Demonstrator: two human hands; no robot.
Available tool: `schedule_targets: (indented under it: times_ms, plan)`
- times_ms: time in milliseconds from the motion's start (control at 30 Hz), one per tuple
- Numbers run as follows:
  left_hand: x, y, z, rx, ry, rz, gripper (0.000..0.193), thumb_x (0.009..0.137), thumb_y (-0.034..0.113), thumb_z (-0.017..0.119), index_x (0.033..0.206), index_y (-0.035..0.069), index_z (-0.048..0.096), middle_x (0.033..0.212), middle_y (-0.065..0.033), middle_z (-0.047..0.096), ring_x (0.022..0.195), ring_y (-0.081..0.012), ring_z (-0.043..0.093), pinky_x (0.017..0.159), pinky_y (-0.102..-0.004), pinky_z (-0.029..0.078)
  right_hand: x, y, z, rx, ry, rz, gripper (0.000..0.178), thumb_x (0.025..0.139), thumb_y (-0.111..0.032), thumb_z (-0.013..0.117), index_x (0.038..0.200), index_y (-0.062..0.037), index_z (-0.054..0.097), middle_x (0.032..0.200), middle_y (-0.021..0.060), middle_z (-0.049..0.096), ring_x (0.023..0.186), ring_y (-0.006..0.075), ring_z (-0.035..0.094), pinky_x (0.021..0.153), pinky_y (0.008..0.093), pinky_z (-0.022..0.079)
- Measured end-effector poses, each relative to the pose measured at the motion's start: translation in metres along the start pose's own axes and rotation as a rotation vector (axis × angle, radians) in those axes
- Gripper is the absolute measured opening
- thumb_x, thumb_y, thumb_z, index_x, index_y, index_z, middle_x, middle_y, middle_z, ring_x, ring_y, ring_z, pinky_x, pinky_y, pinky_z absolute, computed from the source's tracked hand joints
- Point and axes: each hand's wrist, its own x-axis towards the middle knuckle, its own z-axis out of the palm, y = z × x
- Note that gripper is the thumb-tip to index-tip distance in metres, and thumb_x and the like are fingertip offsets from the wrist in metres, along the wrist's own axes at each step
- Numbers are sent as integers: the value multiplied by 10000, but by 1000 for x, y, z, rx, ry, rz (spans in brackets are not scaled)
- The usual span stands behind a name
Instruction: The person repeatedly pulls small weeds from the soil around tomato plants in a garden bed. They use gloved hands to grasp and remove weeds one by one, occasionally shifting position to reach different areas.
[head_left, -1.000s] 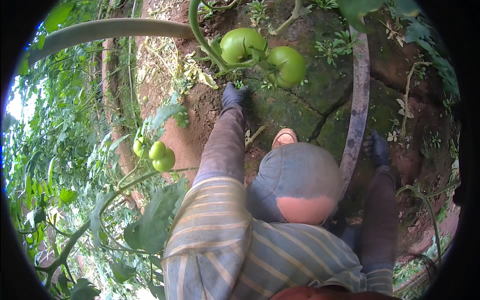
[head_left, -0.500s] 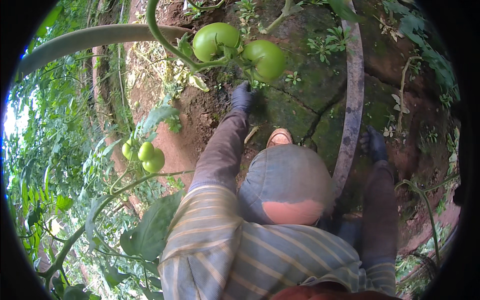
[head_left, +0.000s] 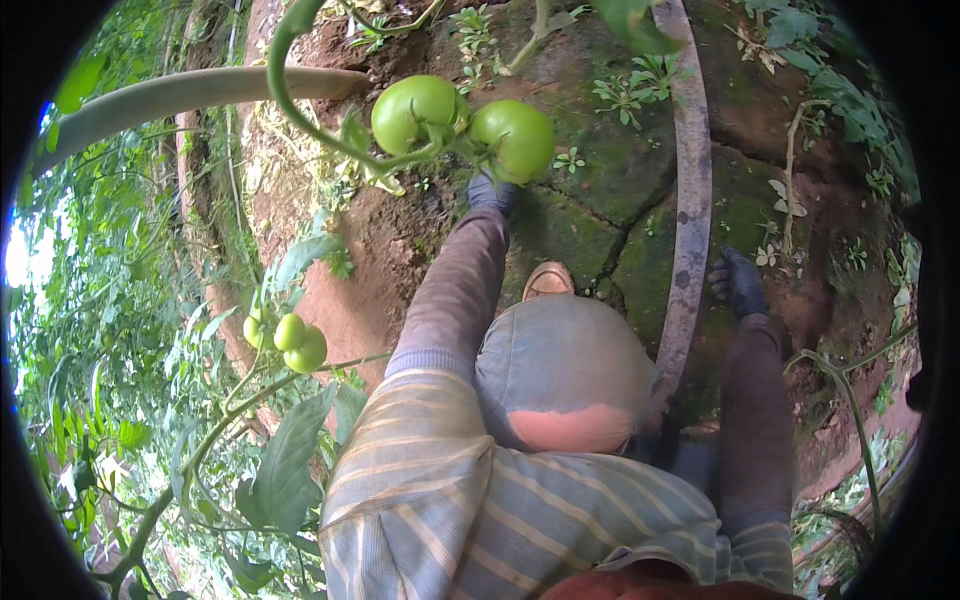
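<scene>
Two large green tomatoes (head_left: 415, 110) (head_left: 515, 138) hang on a curved green stem close to the camera, at the top middle. My left hand (head_left: 490, 190), in a dark glove on a brown sleeve, reaches forward just below them; its fingers are partly hidden behind the tomatoes, and I cannot tell whether it touches anything. My right hand (head_left: 738, 282), also in a dark glove, hangs beside a long grey pipe (head_left: 690, 200) with its fingers loosely apart and nothing in it. My bent knee (head_left: 565, 370) in grey trousers and a tan shoe (head_left: 548, 280) lie between my arms.
A cluster of small green tomatoes (head_left: 290, 335) hangs at the left among leafy vines. A thick pale stem (head_left: 200, 95) crosses the upper left. Below is cracked, mossy red-brown soil (head_left: 600, 200) with small weeds. More stems stand at the right.
The two large tomatoes have slid lower and to the right in the view, now overlapping my left hand's fingertips. Both arms have kept their pose.
</scene>
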Motion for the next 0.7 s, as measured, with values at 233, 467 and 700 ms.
schedule_targets:
  times_ms: [233, 467, 700]
  plan:
    - [59, 7, 15, -52, 75, 30, 429, 777, 266, 705, 1099, 16, 570, 971, -198, 651, 933, -328, 632, 831, -404, 476, 1, 0, 0, 12, -8, -2, 411, 890, -452, 526, 852, -47, 588, 611, 79, 616, 427, 157, 509, 401, 289, 391]
    - [77, 9, 19, 286, 19, 138, 315, 772, 314, 653, 944, 51, 641, 939, -227, 639, 904, -414, 604, 754, -464, 483, 2, 1, -1, -3, 7, -27, 441, 874, -474, 544, 796, -44, 606, 595, 82, 614, 413, 173, 529, 380, 298, 393]
    - [40, 33, 24, -208, -226, 157, 253, 768, 166, 688, 975, 33, 630, 859, -162, 658, 847, -272, 633, 755, -388, 482, 3, -2, -3, 18, -23, 28, 453, 881, -468, 530, 811, -28, 614, 607, 92, 623, 409, 190, 541, 381, 303, 407]
